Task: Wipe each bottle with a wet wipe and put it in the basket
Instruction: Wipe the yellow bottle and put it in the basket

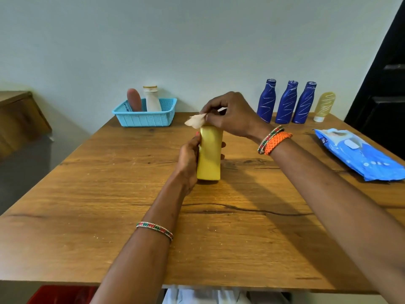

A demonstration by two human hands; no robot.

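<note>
At the far left of the wooden table [87, 194] sits the light blue basket [145, 119], already holding two bottles: a brownish one [134, 99] and a white one [152, 98] with a gold-trimmed neck. Toward the middle, the left hand [190, 156] is wrapped around the side of a yellow bottle [209, 153], which stands upright on the table. Just above it, the right hand [230, 115] pinches a crumpled wet wipe [196, 121] at the bottle's top, fingers closed on the cloth. The wiping step looks to be in hand, working on the cap end. Further right, against the wall, three dark blue bottles [285, 103] stand in a row with a pale yellow tube [324, 106] beside them, all apparently waiting their turn. At the right edge lies the blue pack of wipes [361, 154]. The next move likely calls for finishing the pass down the body, then carrying the bottle far left to the basket and setting it in beside the two there.
</note>
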